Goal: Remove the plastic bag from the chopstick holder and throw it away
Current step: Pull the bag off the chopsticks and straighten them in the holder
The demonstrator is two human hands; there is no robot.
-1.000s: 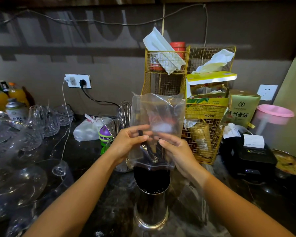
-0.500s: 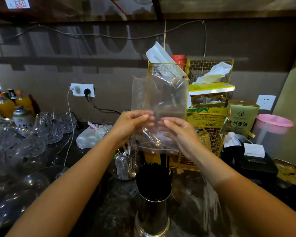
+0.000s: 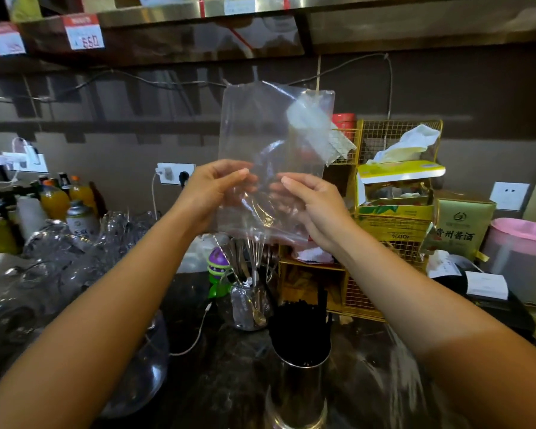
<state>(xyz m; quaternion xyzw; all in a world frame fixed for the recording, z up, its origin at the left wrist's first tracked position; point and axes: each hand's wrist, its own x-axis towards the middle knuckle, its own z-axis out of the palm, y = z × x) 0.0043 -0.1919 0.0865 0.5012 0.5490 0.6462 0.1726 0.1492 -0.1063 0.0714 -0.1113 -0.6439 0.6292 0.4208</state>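
- Two hands, our left hand (image 3: 212,188) and right hand (image 3: 314,205), pinch the clear, crinkled plastic bag (image 3: 273,144) upright.
- Bag hangs well above the cylindrical steel chopstick holder (image 3: 297,388); thin black chopsticks (image 3: 300,329) stand inside.

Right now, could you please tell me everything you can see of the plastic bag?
The plastic bag is clear, thin and creased, roughly rectangular and empty. It hangs upright in the air, entirely above the chopstick holder and not touching it. The left hand and right hand pinch its lower part from either side.
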